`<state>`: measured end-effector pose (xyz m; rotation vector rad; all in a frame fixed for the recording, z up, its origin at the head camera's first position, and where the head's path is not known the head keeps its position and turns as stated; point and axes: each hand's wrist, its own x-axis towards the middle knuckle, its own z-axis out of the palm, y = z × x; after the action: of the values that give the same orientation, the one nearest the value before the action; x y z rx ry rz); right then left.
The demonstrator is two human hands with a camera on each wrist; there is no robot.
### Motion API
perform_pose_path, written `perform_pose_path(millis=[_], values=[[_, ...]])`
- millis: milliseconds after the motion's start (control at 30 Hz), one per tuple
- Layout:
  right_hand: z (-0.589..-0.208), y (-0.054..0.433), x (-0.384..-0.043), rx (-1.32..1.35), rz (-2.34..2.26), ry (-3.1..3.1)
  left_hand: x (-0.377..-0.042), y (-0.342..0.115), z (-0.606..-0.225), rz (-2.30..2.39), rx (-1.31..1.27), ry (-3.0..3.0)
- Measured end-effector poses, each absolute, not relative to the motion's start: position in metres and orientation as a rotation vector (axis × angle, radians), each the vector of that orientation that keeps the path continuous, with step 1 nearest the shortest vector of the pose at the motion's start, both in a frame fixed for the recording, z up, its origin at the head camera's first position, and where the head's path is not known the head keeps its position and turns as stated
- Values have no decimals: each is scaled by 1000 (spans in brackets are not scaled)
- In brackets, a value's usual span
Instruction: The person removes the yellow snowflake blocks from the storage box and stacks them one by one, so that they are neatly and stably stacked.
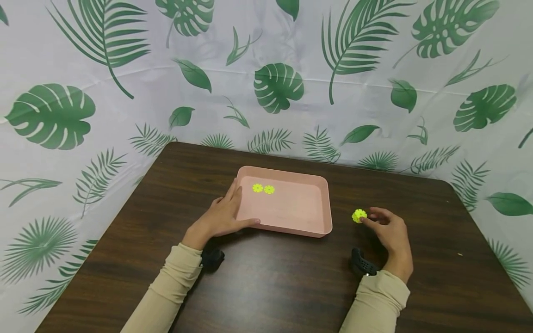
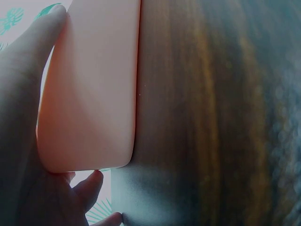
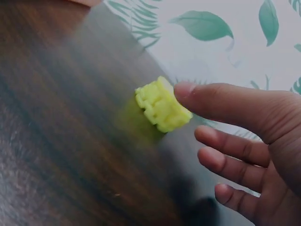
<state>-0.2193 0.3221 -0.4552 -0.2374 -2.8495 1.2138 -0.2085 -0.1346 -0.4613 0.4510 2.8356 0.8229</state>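
Note:
A shallow pink tray [image 1: 287,203] lies on the table with two yellow flower-shaped pieces [image 1: 263,189] inside, near its back left. My left hand [image 1: 222,215] rests spread against the tray's left side, thumb along the front rim. In the left wrist view, the tray's pink wall [image 2: 94,84] runs beside that thumb. To the tray's right, a small stack of yellow flower-shaped pieces [image 3: 162,106] stands on the table. My right hand [image 1: 389,229] is just right of it, the thumb touching the top of the stack. The other fingers are loosely bent and appear apart from it.
The dark wooden table [image 1: 266,282] meets a white cloth with green leaves [image 1: 279,88] along its back edge. A black wrist device [image 1: 213,259] is on the left wrist and another [image 1: 362,263] on the right. A tiny light speck [image 1: 460,254] lies at the right.

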Motion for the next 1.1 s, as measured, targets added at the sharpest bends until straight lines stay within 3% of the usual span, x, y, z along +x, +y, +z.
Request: perform_pose_path(millis=[500,1100], values=[[-413,266,-235,87,1140,-2760,-208,-136,-464,830,427,2830],[-412,180,-264,409,1226,-2759,-206,-137,-464,839,441,2837]])
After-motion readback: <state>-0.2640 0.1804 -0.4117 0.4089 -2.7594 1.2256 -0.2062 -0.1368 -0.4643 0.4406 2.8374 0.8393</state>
